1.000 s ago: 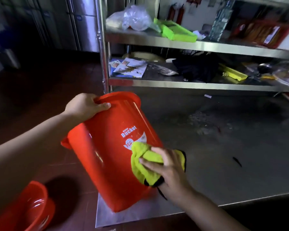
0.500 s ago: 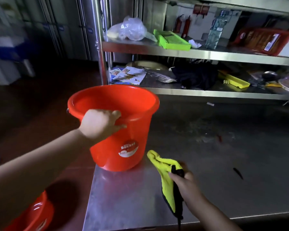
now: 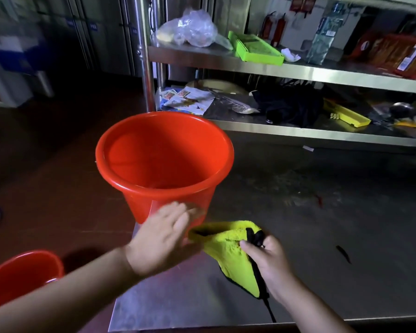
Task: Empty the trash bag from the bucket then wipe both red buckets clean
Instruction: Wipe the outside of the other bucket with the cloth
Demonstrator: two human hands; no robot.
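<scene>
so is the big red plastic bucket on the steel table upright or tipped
Upright: the big red plastic bucket stands on the steel table, its round mouth facing up.

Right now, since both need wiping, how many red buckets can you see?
2. One red bucket stands upright on the steel table's left corner; the second bucket is lower, at the bottom-left edge, partly cut off. Others may be out of view.

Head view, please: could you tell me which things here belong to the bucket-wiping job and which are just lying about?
Job: red bucket on the table; second red bucket lower left; yellow cloth, held by the right hand; left hand.

Lying about: plastic bag, green tray, papers, black fabric on the shelves.
</scene>
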